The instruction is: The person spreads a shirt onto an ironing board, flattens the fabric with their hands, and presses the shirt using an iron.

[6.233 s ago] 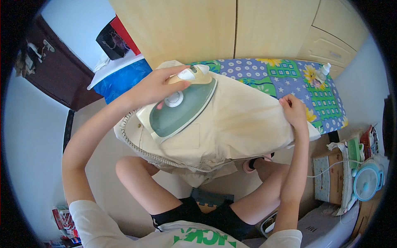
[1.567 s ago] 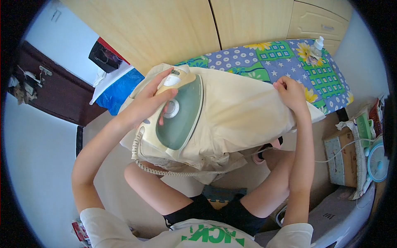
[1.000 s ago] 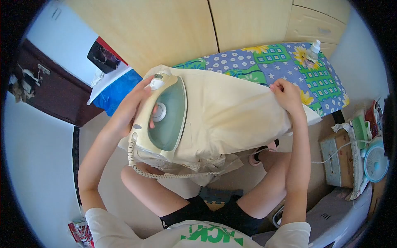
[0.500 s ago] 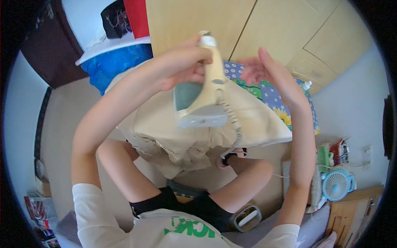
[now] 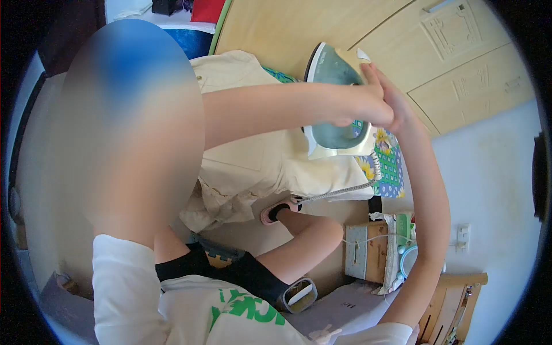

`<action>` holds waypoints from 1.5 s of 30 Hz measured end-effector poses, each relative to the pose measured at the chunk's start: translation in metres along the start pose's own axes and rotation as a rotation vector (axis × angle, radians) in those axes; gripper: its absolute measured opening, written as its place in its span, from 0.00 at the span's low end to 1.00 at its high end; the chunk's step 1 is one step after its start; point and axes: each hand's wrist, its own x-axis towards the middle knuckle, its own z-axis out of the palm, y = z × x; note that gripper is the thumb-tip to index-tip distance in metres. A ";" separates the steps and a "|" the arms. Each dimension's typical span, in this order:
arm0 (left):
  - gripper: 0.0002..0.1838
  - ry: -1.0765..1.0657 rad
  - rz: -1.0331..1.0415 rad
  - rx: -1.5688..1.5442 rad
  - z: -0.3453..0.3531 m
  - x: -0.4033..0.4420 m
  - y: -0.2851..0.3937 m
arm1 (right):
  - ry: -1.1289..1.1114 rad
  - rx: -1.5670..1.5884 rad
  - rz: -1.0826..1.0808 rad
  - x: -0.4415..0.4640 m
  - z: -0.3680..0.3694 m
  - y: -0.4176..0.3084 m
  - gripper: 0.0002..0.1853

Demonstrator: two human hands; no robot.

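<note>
A steam iron (image 5: 330, 95) with a teal body and cream handle is held up over the cloth, its soleplate facing left. My left hand (image 5: 368, 106) reaches across from the left and is closed around the iron's handle. Against it lies my right hand (image 5: 391, 95), its fingertips near the handle's upper end. The hands overlap, so much of the right hand's grip is hidden. Beneath the iron spreads a cream cloth garment (image 5: 247, 155), draped and crumpled toward its near edge. The iron's cord (image 5: 339, 192) trails down from its heel toward my foot.
Flower-patterned blue fabric (image 5: 391, 167) shows under the garment at right. Pale wooden cabinet doors (image 5: 287, 29) stand behind. A wooden box (image 5: 368, 253) is on the floor at right, with a white cable (image 5: 368, 237) running past it to a wall socket (image 5: 463, 237). A blurred patch covers the left side.
The iron has moved right and turned, its soleplate now facing left. My right hand has come from beside it to meet my left hand at the handle. The view has swung right.
</note>
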 end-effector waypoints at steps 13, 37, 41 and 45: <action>0.19 -0.205 0.592 0.479 -0.026 -0.083 -0.028 | 0.263 -0.746 -0.102 -0.003 -0.008 -0.001 0.25; 0.19 0.272 0.561 1.284 -0.044 -0.143 -0.190 | 0.032 -1.371 -0.117 0.011 -0.003 0.050 0.36; 0.16 0.299 0.616 1.302 -0.045 -0.148 -0.191 | 0.125 -1.422 -0.180 0.012 -0.011 0.062 0.38; 0.13 0.322 0.679 1.304 -0.045 -0.151 -0.192 | 0.199 -1.313 -0.210 0.011 -0.012 0.073 0.33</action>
